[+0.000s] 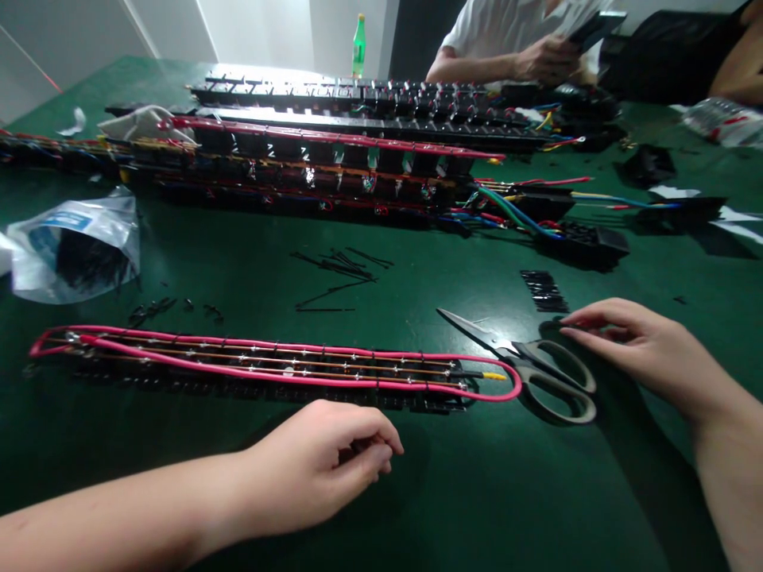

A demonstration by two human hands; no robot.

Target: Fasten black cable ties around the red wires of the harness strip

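My left hand (334,461) hovers at the near side of a long black strip assembly, its fingers curled in; what they hold, if anything, is hidden. Pink wire (250,373) loops along the assembly (196,357), fastened with black ties, and a yellow-tipped lead lies at its right end. My right hand (644,349) is over the table at the right, fingers stretched out and slightly apart, nothing visible in them. Just beyond its fingertips is a row of short black strips (544,291). Grey-handled scissors (554,381) lie beside it, blades slightly parted.
Loose black cable ties (339,266) are scattered mid-table. A clear plastic bag (77,246) with black contents sits at the left. Several wired black assemblies (334,159) stretch across the back. A green bottle (358,48) stands behind, and a person (506,48) holds a dark device.
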